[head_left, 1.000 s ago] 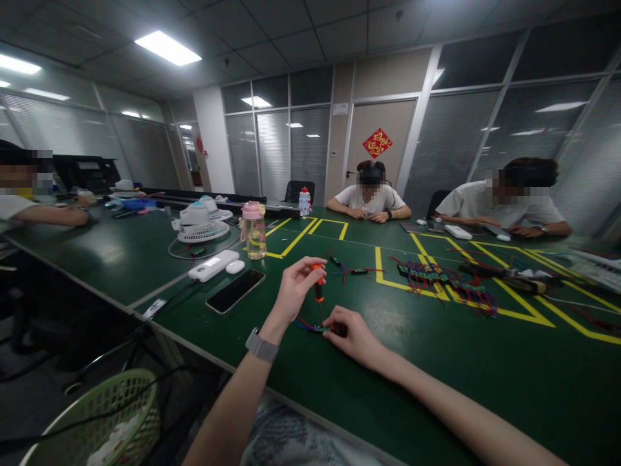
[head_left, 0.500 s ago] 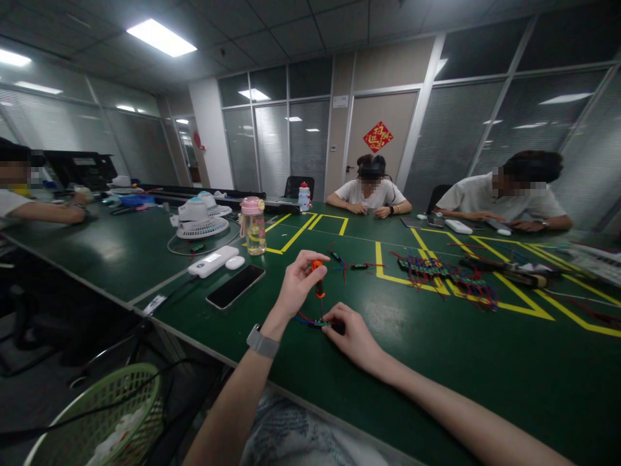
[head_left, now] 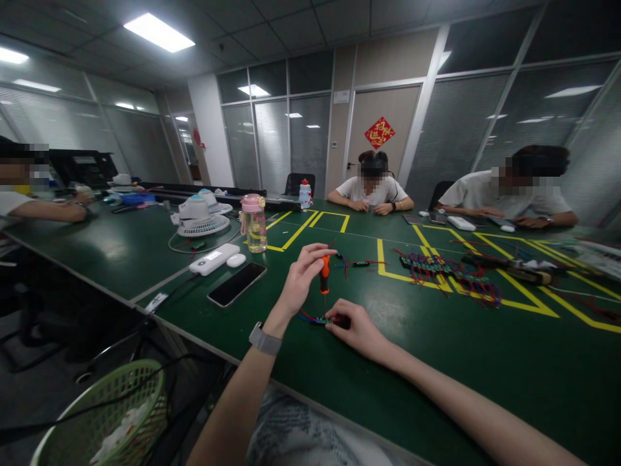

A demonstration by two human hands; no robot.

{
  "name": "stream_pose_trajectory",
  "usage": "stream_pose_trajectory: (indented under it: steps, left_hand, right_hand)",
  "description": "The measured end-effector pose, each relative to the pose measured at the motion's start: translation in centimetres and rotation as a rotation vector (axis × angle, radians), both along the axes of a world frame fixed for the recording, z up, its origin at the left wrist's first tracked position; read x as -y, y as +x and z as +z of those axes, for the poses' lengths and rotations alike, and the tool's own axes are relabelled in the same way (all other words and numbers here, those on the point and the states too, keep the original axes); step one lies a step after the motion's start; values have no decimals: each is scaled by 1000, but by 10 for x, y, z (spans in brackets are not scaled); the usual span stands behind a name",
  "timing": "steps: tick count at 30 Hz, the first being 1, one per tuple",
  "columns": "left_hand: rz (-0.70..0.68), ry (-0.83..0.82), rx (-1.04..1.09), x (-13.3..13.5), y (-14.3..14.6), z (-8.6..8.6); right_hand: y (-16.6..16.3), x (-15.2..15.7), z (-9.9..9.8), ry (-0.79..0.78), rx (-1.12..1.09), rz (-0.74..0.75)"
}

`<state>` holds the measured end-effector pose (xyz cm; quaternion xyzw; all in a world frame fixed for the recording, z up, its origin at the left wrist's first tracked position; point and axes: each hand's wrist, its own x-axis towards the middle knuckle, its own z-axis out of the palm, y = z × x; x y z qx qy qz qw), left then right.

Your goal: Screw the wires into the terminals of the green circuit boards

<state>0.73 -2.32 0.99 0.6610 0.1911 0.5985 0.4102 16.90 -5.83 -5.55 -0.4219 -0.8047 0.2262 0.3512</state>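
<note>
My left hand (head_left: 303, 275) is closed around the top of an orange and black screwdriver (head_left: 325, 277), which stands nearly upright with its shaft pointing down. Its tip meets a small green circuit board (head_left: 320, 320) lying on the green table (head_left: 388, 401); the exact contact spot is too small to make out. At the board's right end my right hand (head_left: 354, 327) pinches it between thumb and fingers, resting on the table. Red and blue wires (head_left: 305, 316) run from the board's left end, partly behind my left wrist.
Beyond my hands lie loose wired boards (head_left: 359, 264), with a heap of similar boards (head_left: 436, 266) to the right. A phone (head_left: 237, 285), a white power strip (head_left: 214, 259), a pink-lidded bottle (head_left: 254, 223) and white fans (head_left: 201, 217) stand left. Two people sit opposite, another far left.
The screwdriver has become more upright, and my left fingers have shifted on its handle. My right hand stays at the board. The view has moved slightly.
</note>
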Motion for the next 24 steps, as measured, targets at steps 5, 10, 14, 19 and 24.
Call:
stream_pose_trajectory:
  steps: [5, 10, 14, 19, 24]
  left_hand:
    - [15, 18, -171, 8, 5, 17]
    - [212, 221, -278, 4, 12, 23]
    - [-48, 37, -87, 3, 16, 12]
    - [-43, -47, 5, 6, 13, 3]
    - [142, 24, 31, 5, 10, 5]
  right_hand:
    - [0, -2, -2, 14, -21, -13]
    - [1, -5, -4, 8, -20, -62]
    - [2, -5, -2, -7, -27, -43]
    - [4, -5, -1, 9, -19, -7]
    - [5, -3, 0, -10, -11, 1]
